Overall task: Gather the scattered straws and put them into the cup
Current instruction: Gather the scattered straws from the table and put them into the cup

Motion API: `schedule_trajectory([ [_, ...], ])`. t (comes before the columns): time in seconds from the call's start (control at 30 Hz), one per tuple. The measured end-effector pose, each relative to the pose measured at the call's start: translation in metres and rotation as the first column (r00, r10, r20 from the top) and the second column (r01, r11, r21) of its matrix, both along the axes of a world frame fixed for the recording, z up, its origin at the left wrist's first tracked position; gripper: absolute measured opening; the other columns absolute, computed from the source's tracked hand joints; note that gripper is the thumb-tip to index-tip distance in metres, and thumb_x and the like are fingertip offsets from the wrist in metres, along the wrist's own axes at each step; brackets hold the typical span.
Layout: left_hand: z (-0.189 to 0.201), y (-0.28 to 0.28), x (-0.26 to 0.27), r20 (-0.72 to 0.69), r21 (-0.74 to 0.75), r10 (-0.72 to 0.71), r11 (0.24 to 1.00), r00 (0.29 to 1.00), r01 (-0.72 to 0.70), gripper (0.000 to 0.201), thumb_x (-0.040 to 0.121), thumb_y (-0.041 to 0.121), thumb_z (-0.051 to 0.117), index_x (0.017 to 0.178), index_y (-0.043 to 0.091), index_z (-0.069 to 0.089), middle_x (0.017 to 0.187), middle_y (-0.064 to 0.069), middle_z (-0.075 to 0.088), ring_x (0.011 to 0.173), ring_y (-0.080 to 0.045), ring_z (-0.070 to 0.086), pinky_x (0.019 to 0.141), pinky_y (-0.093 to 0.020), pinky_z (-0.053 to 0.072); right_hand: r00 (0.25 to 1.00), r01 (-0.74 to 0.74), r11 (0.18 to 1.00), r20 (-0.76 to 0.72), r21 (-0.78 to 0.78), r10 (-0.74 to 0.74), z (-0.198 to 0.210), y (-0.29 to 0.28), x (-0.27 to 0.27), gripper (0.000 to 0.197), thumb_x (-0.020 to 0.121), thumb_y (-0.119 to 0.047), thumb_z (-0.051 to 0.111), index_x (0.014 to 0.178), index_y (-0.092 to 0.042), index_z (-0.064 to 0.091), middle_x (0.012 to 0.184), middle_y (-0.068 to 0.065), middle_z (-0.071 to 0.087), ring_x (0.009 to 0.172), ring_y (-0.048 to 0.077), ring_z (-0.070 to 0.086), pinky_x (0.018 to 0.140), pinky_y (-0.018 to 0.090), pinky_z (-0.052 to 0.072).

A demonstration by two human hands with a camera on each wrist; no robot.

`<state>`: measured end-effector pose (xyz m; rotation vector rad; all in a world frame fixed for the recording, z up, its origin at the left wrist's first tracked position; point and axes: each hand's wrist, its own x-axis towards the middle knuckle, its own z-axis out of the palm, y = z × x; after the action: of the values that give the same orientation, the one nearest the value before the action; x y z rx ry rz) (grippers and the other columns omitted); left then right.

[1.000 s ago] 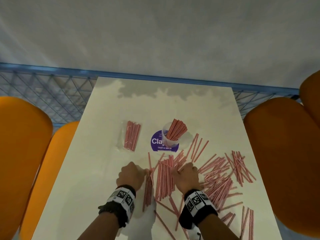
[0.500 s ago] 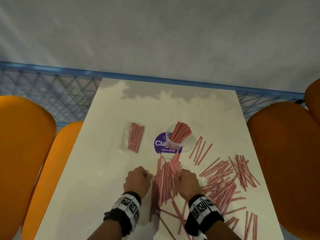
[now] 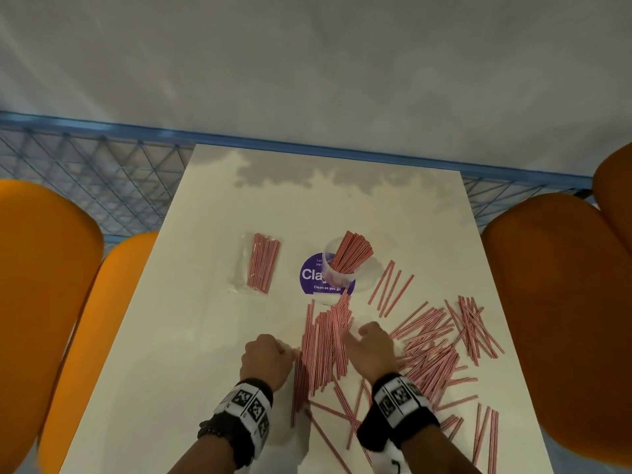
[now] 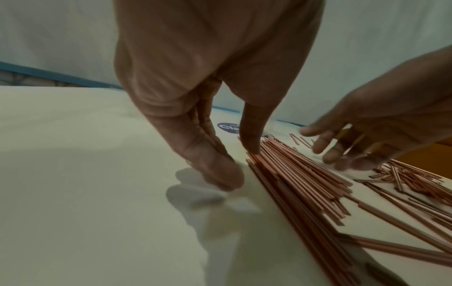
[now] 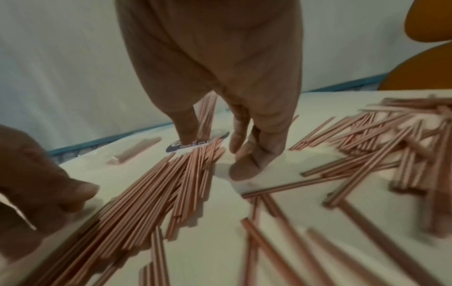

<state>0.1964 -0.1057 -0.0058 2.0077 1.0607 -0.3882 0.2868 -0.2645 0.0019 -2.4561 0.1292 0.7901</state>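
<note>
A clear cup (image 3: 337, 280) stands mid-table on a purple sticker, with several red-striped straws (image 3: 352, 253) leaning in it. Just short of the cup lies a raked-together bundle of straws (image 3: 325, 343) (image 4: 293, 174) (image 5: 151, 189), pointing at it. My left hand (image 3: 270, 360) (image 4: 236, 161) stands at the bundle's left edge, its fingers straight down on the table and its thumb against the straws. My right hand (image 3: 371, 347) (image 5: 216, 152) is at the bundle's right side, fingers spread and extended, tips on the table, holding nothing. More loose straws (image 3: 441, 343) lie scattered to the right.
A clear packet of straws (image 3: 261, 263) lies left of the cup. The white table (image 3: 212, 336) is bare on its left half. Loose straws (image 3: 342, 412) cross near the front edge. Orange chairs (image 3: 44, 285) (image 3: 554, 302) flank the table, and a blue mesh rail runs behind it.
Both hands have drawn nearer each other and raked the straws between them into a tighter, straighter bundle. The right hand's fingers have opened out from the bundle's side.
</note>
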Motion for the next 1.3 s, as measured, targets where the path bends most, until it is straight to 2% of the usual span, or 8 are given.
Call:
schedule_trajectory([
  [0.13,0.005,-0.017,0.024,0.023,0.040,-0.063,0.997,0.998,0.062,0.017,0.083,0.023,0.063,0.075,0.011,0.073,0.081,-0.009,0.073,0.084,-0.029,0.068,0.067,-0.028,0.050,1.000,-0.021,0.999,0.011,-0.048,0.021,-0.015,0.040,-0.004,0.068,0.081,-0.046,0.068,0.127,-0.004,0.041,0.129,0.015,0.048,0.120,0.032,0.047,0.101,0.041,0.044],
  [0.27,0.006,-0.013,0.037,0.072,0.013,-0.086,0.996,0.994,0.086,0.026,0.081,0.023,0.060,0.057,0.016,0.065,0.064,-0.005,0.067,0.066,-0.026,0.063,0.065,-0.030,0.051,0.999,0.019,0.999,0.028,-0.030,-0.018,-0.015,0.038,-0.008,0.053,0.084,-0.037,0.065,0.122,-0.006,0.044,0.125,0.013,0.048,0.117,0.031,0.047,0.099,0.040,0.044],
  [0.43,-0.005,-0.015,0.030,0.097,-0.032,0.019,0.999,0.995,-0.016,0.019,0.084,0.027,0.064,0.080,0.016,0.079,0.085,-0.003,0.077,0.085,-0.022,0.071,0.071,-0.019,0.045,0.993,0.114,0.993,-0.007,0.012,-0.114,-0.020,0.048,-0.021,0.045,0.084,-0.038,0.064,0.112,-0.006,0.051,0.114,0.009,0.055,0.103,0.027,0.057,0.085,0.032,0.050],
  [0.6,-0.007,-0.020,0.024,0.082,-0.108,0.048,0.993,0.995,-0.039,0.035,0.091,0.028,0.058,0.062,0.013,0.070,0.058,0.002,0.064,0.060,-0.016,0.060,0.058,-0.018,0.040,0.983,0.174,0.984,-0.065,0.028,-0.172,-0.022,0.063,-0.026,0.048,0.081,-0.043,0.064,0.111,-0.006,0.057,0.110,0.010,0.064,0.102,0.030,0.061,0.088,0.038,0.053],
  [0.77,-0.010,-0.018,0.019,0.046,-0.259,0.113,0.961,0.993,-0.097,0.024,0.087,0.022,0.063,0.066,0.017,0.074,0.070,-0.002,0.073,0.068,-0.016,0.065,0.062,-0.020,0.045,0.976,0.180,0.983,-0.131,0.041,-0.173,-0.024,0.065,-0.026,0.048,0.084,-0.034,0.061,0.119,-0.003,0.050,0.120,0.014,0.061,0.108,0.031,0.060,0.092,0.040,0.052],
  [0.97,-0.034,-0.020,0.019,0.016,-0.467,0.197,0.868,0.980,-0.167,0.024,0.073,-0.003,0.060,0.062,0.011,0.076,0.069,-0.018,0.074,0.072,-0.036,0.073,0.073,-0.052,0.061,0.972,0.174,0.983,-0.171,0.061,-0.162,-0.017,0.057,-0.020,0.037,0.096,-0.027,0.049,0.120,0.001,0.055,0.122,0.018,0.063,0.111,0.032,0.061,0.090,0.033,0.049],
  [1.13,-0.001,-0.034,0.019,0.052,-0.630,0.195,0.767,0.979,-0.119,0.025,0.085,-0.010,0.054,0.076,0.000,0.075,0.074,-0.021,0.073,0.063,-0.026,0.069,0.057,-0.031,0.057,0.975,0.126,0.975,-0.204,0.182,-0.088,-0.009,0.034,-0.011,0.035,0.100,-0.029,0.040,0.117,-0.003,0.057,0.114,0.014,0.064,0.106,0.028,0.061,0.095,0.039,0.049],
  [1.3,0.023,-0.006,0.022,0.206,-0.533,0.190,0.844,0.960,-0.053,0.013,0.083,0.008,0.066,0.073,0.007,0.075,0.076,-0.017,0.074,0.068,-0.024,0.067,0.062,-0.031,0.053,0.967,-0.211,0.938,-0.082,0.276,0.242,0.005,-0.006,0.003,0.025,0.100,-0.033,0.040,0.077,-0.025,0.041,0.070,-0.006,0.044,0.060,0.008,0.043,0.057,0.023,0.039],
])
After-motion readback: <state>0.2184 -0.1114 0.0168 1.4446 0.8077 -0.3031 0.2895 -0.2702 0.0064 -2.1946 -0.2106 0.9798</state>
